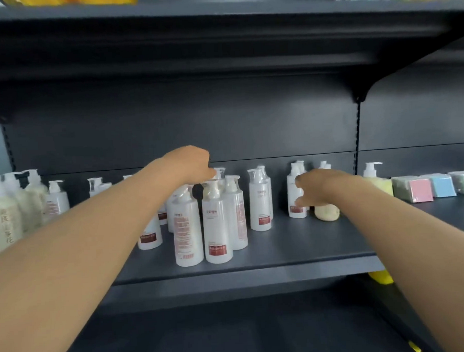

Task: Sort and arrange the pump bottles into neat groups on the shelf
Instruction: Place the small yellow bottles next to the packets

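Several white pump bottles with red labels stand in a loose cluster (216,224) at the middle of the dark shelf (295,250). My left hand (192,164) hovers over the cluster's pump tops, fingers curled down; whether it grips a pump I cannot tell. A pair of white bottles (260,201) stands to the right. My right hand (321,188) is spread open beside another white bottle (295,197), fingertips at its side. A cream-yellow bottle (327,211) is partly hidden behind that hand. More cream bottles (6,212) stand at the far left.
Coloured sponge packs (436,185) in green, pink and blue lie at the right of the shelf, next to a yellowish pump bottle (374,180). A shelf overhead (219,43) limits headroom. A yellow item (380,277) shows below the shelf edge.
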Tool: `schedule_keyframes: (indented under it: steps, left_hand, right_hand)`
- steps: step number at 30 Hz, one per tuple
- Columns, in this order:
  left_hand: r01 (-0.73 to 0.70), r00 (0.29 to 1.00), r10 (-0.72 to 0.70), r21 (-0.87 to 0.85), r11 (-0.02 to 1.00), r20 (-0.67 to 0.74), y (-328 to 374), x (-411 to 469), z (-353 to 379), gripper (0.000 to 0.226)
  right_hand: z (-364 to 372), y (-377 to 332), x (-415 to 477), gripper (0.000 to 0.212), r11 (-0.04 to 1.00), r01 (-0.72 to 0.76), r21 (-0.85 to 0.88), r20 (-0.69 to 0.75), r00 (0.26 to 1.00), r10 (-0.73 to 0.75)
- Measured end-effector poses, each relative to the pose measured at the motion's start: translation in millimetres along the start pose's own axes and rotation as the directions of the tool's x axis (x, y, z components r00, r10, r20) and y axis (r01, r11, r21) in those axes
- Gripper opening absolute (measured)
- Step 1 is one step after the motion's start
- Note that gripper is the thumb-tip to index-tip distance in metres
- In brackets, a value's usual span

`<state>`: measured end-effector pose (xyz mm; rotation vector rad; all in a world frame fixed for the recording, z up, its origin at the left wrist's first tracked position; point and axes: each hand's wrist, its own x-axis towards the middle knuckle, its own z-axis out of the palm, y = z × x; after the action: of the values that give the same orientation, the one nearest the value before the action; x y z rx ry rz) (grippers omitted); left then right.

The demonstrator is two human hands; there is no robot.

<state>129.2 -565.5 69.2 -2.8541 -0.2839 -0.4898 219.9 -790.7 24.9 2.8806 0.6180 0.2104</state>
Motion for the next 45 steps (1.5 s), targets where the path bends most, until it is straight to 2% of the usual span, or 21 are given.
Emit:
schedule_keyframes:
  steps: [6, 16, 25, 28, 29, 36, 40, 42, 45]
  left_hand:
    - [0.007, 1.000, -0.007, 0.066, 0.998, 0.002, -17.9, 64.8, 16.9, 0.033]
    - [-0.058, 0.996, 0.052, 0.088, 0.994, 0.078, -45.7, 170.3, 68.6, 0.040]
    - [-0.178, 0.965, 0.172, 0.012, 0.984, 0.197, -39.2, 199.8, 126.2, 0.043]
    - [-0.188, 0.968, 0.196, -0.066, 0.980, 0.160, -42.6, 205.0, 134.4, 0.029]
    - [-0.180, 0.969, 0.195, -0.110, 0.978, 0.148, -44.3, 206.3, 135.4, 0.024]
    - [-0.077, 0.986, 0.134, -0.450, 0.889, 0.097, -52.0, 210.1, 140.6, 0.020]
    - [0.025, 0.991, 0.063, -0.632, 0.775, 0.116, -55.8, 207.5, 150.5, 0.020]
    - [0.026, 0.996, 0.038, -0.651, 0.758, 0.084, -55.1, 206.4, 155.6, 0.021]
    - [0.015, 1.000, -0.021, -0.697, 0.717, 0.000, -54.4, 204.2, 163.5, 0.021]
  right_hand:
    - [-8.8, 6.0, 61.0, 0.038, 0.998, 0.067, -0.015, -0.160, 0.985, -0.068]
    - [3.4, -15.7, 178.5, 0.050, 0.960, 0.271, 0.071, -0.305, 0.922, -0.238]
    - [34.2, -14.8, 218.8, 0.041, 0.881, 0.405, 0.245, -0.314, 0.893, -0.323]
    - [40.7, -14.5, 223.8, 0.022, 0.804, 0.467, 0.369, -0.368, 0.868, -0.335]
    - [41.3, -15.0, 224.1, 0.023, 0.783, 0.476, 0.401, -0.377, 0.865, -0.332]
    - [44.8, -10.5, 229.3, 0.022, 0.644, 0.498, 0.581, -0.397, 0.864, -0.310]
    - [49.1, -10.8, 232.0, 0.019, 0.558, 0.488, 0.672, -0.407, 0.872, -0.273]
    - [51.3, -11.7, 231.5, 0.015, 0.484, 0.467, 0.740, -0.393, 0.884, -0.252]
    - [57.6, -13.8, 231.0, 0.010, 0.314, 0.414, 0.854, -0.375, 0.910, -0.179]
